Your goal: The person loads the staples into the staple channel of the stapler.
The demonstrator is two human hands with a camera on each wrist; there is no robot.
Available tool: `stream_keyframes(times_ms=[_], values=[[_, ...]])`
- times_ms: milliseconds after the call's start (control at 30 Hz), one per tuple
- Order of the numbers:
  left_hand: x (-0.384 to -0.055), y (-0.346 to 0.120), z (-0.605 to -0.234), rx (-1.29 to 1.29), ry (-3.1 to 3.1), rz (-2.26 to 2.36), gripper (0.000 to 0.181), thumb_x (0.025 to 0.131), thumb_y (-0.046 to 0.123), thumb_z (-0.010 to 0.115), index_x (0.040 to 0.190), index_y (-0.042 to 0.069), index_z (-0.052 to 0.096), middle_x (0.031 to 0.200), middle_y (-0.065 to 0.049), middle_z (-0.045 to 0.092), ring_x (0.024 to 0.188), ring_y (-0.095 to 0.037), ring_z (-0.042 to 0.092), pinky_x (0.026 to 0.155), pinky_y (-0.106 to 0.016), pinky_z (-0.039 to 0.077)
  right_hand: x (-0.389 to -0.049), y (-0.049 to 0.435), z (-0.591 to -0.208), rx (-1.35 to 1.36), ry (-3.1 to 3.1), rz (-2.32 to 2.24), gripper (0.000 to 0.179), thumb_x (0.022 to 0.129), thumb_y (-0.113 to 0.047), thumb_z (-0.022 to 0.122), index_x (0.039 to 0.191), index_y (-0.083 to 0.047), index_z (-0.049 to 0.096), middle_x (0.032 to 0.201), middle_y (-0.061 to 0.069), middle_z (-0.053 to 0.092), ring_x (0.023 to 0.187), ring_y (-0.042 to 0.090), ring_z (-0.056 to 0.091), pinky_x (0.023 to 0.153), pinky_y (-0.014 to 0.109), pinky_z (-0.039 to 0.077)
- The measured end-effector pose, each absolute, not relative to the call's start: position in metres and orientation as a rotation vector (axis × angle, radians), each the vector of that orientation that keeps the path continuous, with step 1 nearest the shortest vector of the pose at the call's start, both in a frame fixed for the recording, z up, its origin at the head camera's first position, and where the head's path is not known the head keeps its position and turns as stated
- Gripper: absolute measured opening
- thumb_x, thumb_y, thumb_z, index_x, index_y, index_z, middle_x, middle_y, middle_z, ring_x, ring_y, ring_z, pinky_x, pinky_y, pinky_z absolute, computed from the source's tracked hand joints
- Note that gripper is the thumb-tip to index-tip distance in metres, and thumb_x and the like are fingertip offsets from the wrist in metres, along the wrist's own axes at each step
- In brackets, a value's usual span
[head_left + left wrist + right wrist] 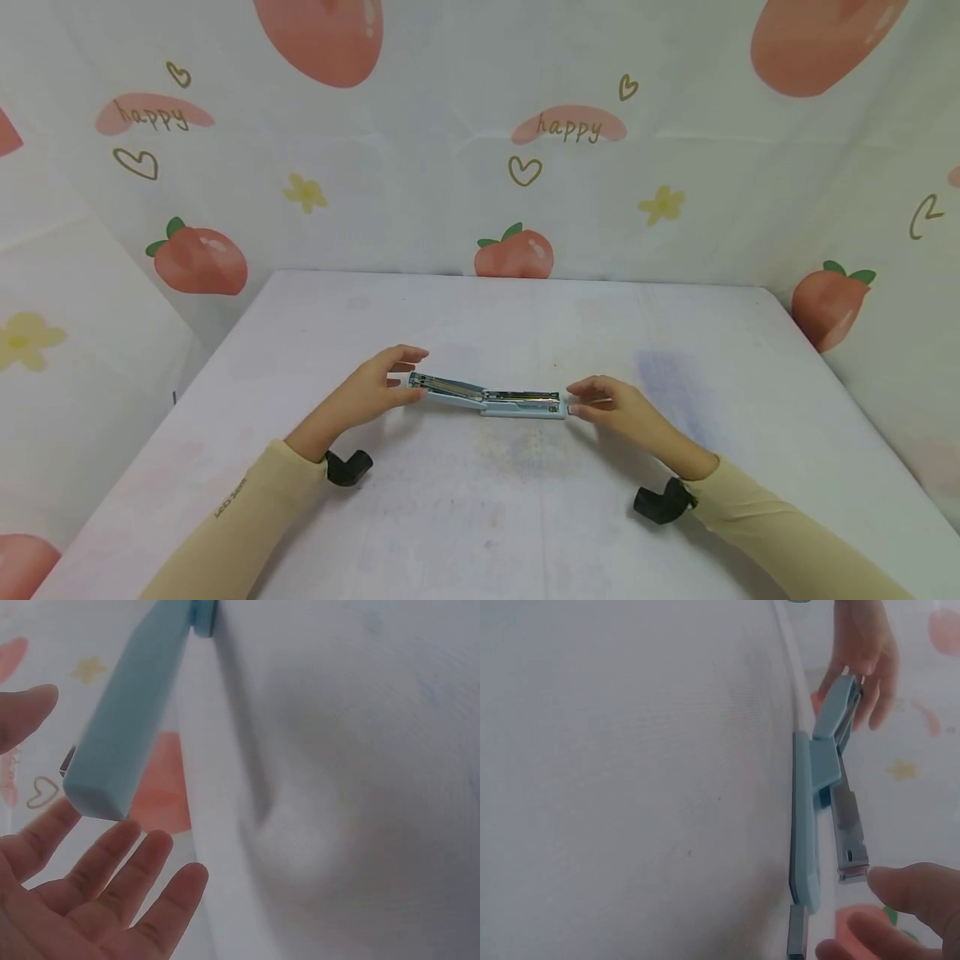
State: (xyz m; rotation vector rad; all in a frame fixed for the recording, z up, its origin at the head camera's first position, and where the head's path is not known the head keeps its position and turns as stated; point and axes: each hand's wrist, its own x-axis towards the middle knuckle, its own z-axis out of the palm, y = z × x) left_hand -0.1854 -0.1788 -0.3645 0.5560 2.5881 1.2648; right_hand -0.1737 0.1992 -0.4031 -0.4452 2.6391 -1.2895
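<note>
A light blue stapler (522, 404) lies spread wide on the table, its metal channel (847, 825) exposed. The left half of the stapler (124, 720) tilts up off the table and casts a shadow. My left hand (367, 387) is at that raised end; its fingers are extended beside and under the tip, with the thumb apart from it. Near the other end is my right hand (618, 404), thumb and fingers loosely bent, with nothing seen gripped. A small grey metallic piece (798, 930) is at the base's right end, close to the right fingertips; whether they touch it is unclear.
The white table (480, 517) stretches around the stapler, with faint bluish stains. Behind it hangs a white cloth (435, 167) printed with peaches, hearts and flowers. A black wrist camera (348, 468) sits by the left cuff, another black camera (663, 502) by the right.
</note>
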Motion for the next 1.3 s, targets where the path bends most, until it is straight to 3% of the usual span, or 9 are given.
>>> stream_keyframes(times_ms=[500,867,1067,1300], values=[[-0.195,-0.181,-0.374,0.569,2.519,1.277,0.053,0.087,0.010,0.072,0.134,0.000,0.049,0.131,-0.022,0.055,0.118,-0.036,0.054,0.101,-0.048,0.043,-0.185,0.202,-0.407,-0.481,2.626,-1.203,0.030,0.083,-0.010,0.075,0.110,0.000,0.067,0.110,0.016,0.067,0.101,0.029,0.065,0.087,0.041,0.052],[-0.199,-0.181,-0.376,0.563,2.499,1.274,0.048,0.085,0.007,0.073,0.129,0.001,0.055,0.129,-0.017,0.058,0.104,-0.025,0.060,0.091,-0.040,0.049,-0.192,0.201,-0.408,-0.498,2.628,-1.131,0.026,0.079,-0.009,0.078,0.102,-0.001,0.069,0.095,0.008,0.067,0.080,0.014,0.057,0.069,0.024,0.048],[-0.200,-0.180,-0.376,0.555,2.475,1.282,0.047,0.083,0.005,0.073,0.128,0.001,0.057,0.122,-0.015,0.060,0.095,-0.020,0.061,0.082,-0.031,0.049,-0.194,0.200,-0.410,-0.510,2.635,-1.105,0.027,0.078,-0.011,0.080,0.101,-0.002,0.070,0.093,0.007,0.066,0.080,0.013,0.056,0.069,0.025,0.047],[-0.200,-0.181,-0.375,0.538,2.453,1.291,0.047,0.083,0.005,0.073,0.127,0.002,0.057,0.124,-0.015,0.060,0.091,-0.020,0.060,0.077,-0.032,0.045,-0.194,0.201,-0.412,-0.546,2.660,-1.085,0.025,0.077,-0.008,0.080,0.098,-0.002,0.070,0.091,0.006,0.066,0.080,0.014,0.056,0.070,0.025,0.047]])
